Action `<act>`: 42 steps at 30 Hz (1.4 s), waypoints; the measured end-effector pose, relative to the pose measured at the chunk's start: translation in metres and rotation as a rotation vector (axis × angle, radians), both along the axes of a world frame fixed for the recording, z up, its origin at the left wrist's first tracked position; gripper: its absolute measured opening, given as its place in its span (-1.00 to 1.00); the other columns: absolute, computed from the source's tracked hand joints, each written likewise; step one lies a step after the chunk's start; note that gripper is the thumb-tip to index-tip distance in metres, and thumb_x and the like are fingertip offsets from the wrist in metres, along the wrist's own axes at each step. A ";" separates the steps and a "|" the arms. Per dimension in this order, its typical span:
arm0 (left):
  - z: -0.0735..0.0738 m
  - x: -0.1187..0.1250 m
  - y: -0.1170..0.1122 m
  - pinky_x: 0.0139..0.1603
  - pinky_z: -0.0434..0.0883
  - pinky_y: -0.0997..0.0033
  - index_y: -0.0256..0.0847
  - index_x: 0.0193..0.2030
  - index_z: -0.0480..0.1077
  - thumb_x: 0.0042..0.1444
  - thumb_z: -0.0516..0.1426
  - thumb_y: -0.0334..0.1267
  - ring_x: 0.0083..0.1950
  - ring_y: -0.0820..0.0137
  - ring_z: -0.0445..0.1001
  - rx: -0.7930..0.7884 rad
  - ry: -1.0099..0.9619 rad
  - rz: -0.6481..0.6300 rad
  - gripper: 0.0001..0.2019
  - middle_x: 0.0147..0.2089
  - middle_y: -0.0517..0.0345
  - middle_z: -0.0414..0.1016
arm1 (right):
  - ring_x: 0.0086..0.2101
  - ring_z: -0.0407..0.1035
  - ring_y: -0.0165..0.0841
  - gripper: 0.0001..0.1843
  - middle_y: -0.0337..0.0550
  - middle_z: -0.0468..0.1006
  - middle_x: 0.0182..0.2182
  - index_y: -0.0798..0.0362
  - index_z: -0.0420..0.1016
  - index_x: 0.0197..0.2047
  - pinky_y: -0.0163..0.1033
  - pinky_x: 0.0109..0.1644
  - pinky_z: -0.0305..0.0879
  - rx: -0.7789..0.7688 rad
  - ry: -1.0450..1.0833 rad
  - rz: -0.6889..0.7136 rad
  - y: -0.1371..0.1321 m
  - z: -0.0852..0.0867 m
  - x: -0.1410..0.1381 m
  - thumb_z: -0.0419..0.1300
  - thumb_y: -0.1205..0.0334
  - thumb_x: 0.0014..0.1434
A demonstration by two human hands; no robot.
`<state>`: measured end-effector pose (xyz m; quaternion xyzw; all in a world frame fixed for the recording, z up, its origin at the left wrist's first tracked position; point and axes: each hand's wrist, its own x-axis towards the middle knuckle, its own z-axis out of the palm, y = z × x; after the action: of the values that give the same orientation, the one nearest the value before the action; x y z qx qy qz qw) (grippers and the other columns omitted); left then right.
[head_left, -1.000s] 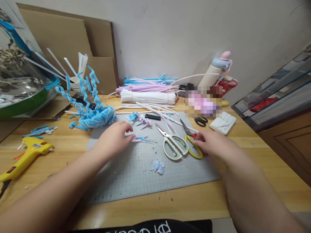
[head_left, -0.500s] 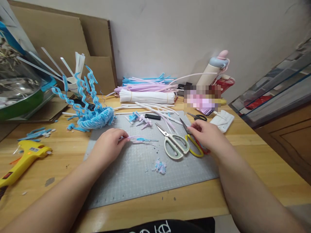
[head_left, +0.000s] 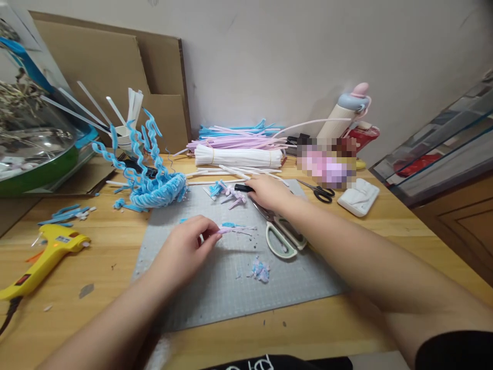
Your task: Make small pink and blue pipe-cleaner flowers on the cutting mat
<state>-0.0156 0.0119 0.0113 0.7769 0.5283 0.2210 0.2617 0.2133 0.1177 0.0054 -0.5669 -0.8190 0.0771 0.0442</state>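
Observation:
Between the thumb and fingers of my left hand (head_left: 192, 239) are thin pink pipe cleaners (head_left: 234, 230), their ends pointing right over the grey cutting mat (head_left: 215, 288). A blue fuzzy piece (head_left: 228, 224) lies along them. My right hand (head_left: 267, 192) reaches across the mat, its closed fingers at the right end of a small black bar (head_left: 243, 188). Under that forearm lie scissors with pale green and white handles (head_left: 281, 244), blades partly hidden. Left of the bar sit small pink and blue twisted pieces (head_left: 231, 195). A heap of fuzzy clippings (head_left: 261, 271) rests nearer me.
A blue coiled pipe-cleaner piece (head_left: 159, 190) stands at the left, behind a yellow glue gun (head_left: 50, 254). Bundles of white pipe cleaners (head_left: 236, 156) and pink ones (head_left: 234, 143) lie by the wall. Black scissors (head_left: 321, 192) and a white box (head_left: 358, 198) are at right.
My right hand has left the yellow-handled scissors and moved left to the black bar. My left hand still holds the pipe cleaners, slightly shifted. The view has turned a little.

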 end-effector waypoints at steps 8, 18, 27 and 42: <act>-0.014 -0.007 0.008 -0.25 0.35 0.31 -0.17 -0.29 0.51 0.11 0.15 -0.13 -0.28 0.30 0.47 -0.183 -0.258 0.134 -0.81 -0.32 0.12 0.56 | -0.08 0.44 -0.15 -0.72 0.18 0.54 -0.09 0.21 0.39 -0.05 -0.17 -0.04 0.31 0.013 0.160 -0.223 0.007 0.009 0.004 -0.01 0.36 0.21; -0.007 -0.007 0.002 -0.36 0.28 0.48 -0.20 -0.32 0.47 0.00 0.27 -0.14 -0.42 0.47 0.34 -0.267 -0.634 0.327 -0.81 -0.44 0.24 0.45 | 0.00 0.41 -0.20 -0.79 -0.05 0.55 -0.06 -0.01 0.46 -0.12 -0.02 0.13 0.28 -0.373 1.247 -0.348 -0.151 -0.013 -0.005 0.07 0.15 0.26; -0.008 -0.006 0.004 -0.37 0.23 0.53 -0.22 -0.34 0.49 -0.01 0.29 -0.14 -0.43 0.52 0.29 -0.257 -0.667 0.364 -0.80 -0.42 0.26 0.44 | 0.13 0.29 -0.22 -0.80 -0.07 0.48 0.06 -0.04 0.40 -0.04 0.01 0.26 0.12 -0.210 1.240 -0.323 -0.170 -0.046 -0.039 0.02 0.19 0.33; -0.014 0.002 0.001 -0.43 0.21 0.51 -0.23 -0.36 0.41 -0.03 0.28 -0.17 -0.47 0.52 0.27 -0.334 -0.722 0.298 -0.79 -0.49 0.28 0.38 | -0.39 0.29 -0.42 -0.81 -0.33 0.41 -0.43 -0.06 0.49 -0.15 -0.20 -0.16 0.23 -0.239 1.795 -0.445 -0.136 -0.031 -0.045 0.28 0.13 0.15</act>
<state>-0.0135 0.0126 -0.0026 0.5118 0.5377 0.4254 0.5176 0.1682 -0.0182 -0.0258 -0.4397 -0.3374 0.5601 0.6157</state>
